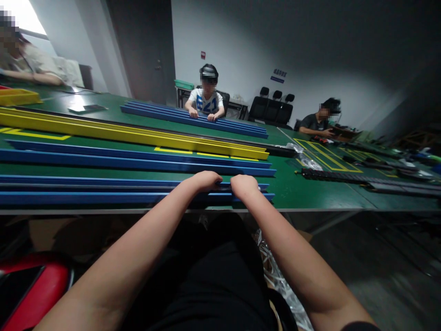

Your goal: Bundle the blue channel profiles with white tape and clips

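Nearest the table edge lies a long blue channel (pixel 103 197) with raised side walls and a thin pale line (pixel 103 186) running along its inside. My left hand (pixel 206 180) reaches over this channel near its right end, fingers curled down into it. Just to the right, my right hand (pixel 244 185) is closed in the same way, its knuckles up. The fingertips of both hands are hidden, so what they pinch does not show. Behind them lies a second blue channel (pixel 103 160), parallel to the first.
A long yellow channel (pixel 138 131) lies farther back on the green table (pixel 289 195). Dark strips (pixel 330 177) and clear plastic wrap (pixel 308 158) are to the right. Across the table, a co-worker (pixel 206 99) handles more blue channels (pixel 234 126). A red chair (pixel 44 285) stands lower left.
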A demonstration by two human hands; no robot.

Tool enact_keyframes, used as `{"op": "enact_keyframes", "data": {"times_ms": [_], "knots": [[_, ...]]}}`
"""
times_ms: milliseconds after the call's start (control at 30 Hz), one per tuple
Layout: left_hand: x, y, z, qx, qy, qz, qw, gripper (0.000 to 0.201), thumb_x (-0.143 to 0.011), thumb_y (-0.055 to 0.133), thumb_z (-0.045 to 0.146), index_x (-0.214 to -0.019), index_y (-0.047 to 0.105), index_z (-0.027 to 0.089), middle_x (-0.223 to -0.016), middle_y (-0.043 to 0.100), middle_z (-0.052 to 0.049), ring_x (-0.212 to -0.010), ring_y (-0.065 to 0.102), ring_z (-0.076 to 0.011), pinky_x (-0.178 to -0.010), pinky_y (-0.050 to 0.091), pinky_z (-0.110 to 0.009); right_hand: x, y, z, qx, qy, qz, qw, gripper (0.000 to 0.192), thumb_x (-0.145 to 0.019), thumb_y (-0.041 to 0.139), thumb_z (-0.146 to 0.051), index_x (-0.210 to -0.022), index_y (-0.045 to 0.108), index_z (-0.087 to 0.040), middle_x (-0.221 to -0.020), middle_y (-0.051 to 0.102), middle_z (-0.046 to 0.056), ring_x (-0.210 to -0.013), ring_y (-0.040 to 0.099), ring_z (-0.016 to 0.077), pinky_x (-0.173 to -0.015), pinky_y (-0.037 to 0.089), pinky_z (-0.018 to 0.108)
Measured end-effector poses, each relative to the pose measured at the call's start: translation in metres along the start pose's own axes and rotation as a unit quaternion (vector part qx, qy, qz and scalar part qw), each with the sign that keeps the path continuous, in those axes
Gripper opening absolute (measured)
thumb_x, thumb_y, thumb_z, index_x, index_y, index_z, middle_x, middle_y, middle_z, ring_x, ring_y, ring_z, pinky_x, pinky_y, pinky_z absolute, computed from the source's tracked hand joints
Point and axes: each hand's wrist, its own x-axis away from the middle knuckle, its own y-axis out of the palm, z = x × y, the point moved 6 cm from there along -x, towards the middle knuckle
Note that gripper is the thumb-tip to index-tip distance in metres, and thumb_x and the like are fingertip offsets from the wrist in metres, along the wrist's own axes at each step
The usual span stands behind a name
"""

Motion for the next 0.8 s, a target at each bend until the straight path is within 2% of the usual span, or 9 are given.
{"op": "enact_keyframes", "data": {"times_ms": [233, 333, 433, 633, 800], "knots": [[0.047, -0.005, -0.054, 0.021, -0.052, -0.011, 0.998, 0.023, -0.073, 0.058, 0.044, -0.075, 0.066, 0.023, -0.073, 0.068, -0.001, -0.067, 0.054, -0.0159, -0.063, 0.038, -0.026, -0.015, -0.010, -0.064, -0.035, -0.044, 0.005, 0.998, 0.028, -0.087, 0.049, -0.018, -0.100, 0.074, -0.015, -0.101, 0.071, 0.018, -0.094, 0.068, 0.0274, -0.083, 0.052, 0.038], [0.065, -0.009, -0.071, 0.040, -0.070, -0.014, 0.997, 0.026, -0.072, 0.058, 0.047, -0.073, 0.065, 0.022, -0.068, 0.065, 0.000, -0.064, 0.052, -0.0145, -0.060, 0.035, -0.025, -0.017, -0.016, -0.078, -0.056, -0.063, 0.005, 0.996, 0.032, -0.090, 0.051, -0.037, -0.103, 0.072, -0.018, -0.104, 0.071, 0.017, -0.095, 0.068, 0.0279, -0.082, 0.051, 0.039], [0.076, -0.013, -0.077, 0.061, -0.080, -0.016, 0.995, 0.029, -0.073, 0.056, 0.050, -0.074, 0.065, 0.022, -0.066, 0.063, 0.001, -0.061, 0.051, -0.0140, -0.058, 0.034, -0.025, -0.017, -0.024, -0.071, -0.072, -0.091, -0.003, 0.993, 0.042, -0.092, 0.044, -0.051, -0.110, 0.068, -0.021, -0.108, 0.070, 0.013, -0.097, 0.066, 0.0261, -0.082, 0.051, 0.036], [0.079, -0.016, -0.077, 0.068, -0.095, -0.018, 0.993, 0.031, -0.071, 0.057, 0.053, -0.081, 0.067, 0.025, -0.069, 0.065, 0.002, -0.062, 0.054, -0.0149, -0.055, 0.034, -0.025, -0.014, -0.030, -0.036, -0.046, -0.153, -0.078, 0.984, 0.037, -0.094, 0.045, -0.041, -0.115, 0.062, -0.017, -0.110, 0.069, 0.013, -0.097, 0.065, 0.0236, -0.078, 0.048, 0.028], [0.080, -0.017, -0.079, 0.052, -0.107, -0.010, 0.993, 0.031, -0.072, 0.057, 0.052, -0.082, 0.068, 0.025, -0.069, 0.066, 0.002, -0.061, 0.055, -0.0150, -0.054, 0.034, -0.025, -0.013, -0.020, -0.036, 0.016, -0.139, -0.090, 0.986, 0.039, -0.088, 0.054, -0.040, -0.116, 0.063, -0.015, -0.111, 0.069, 0.017, -0.100, 0.065, 0.0270, -0.080, 0.050, 0.032]]}}
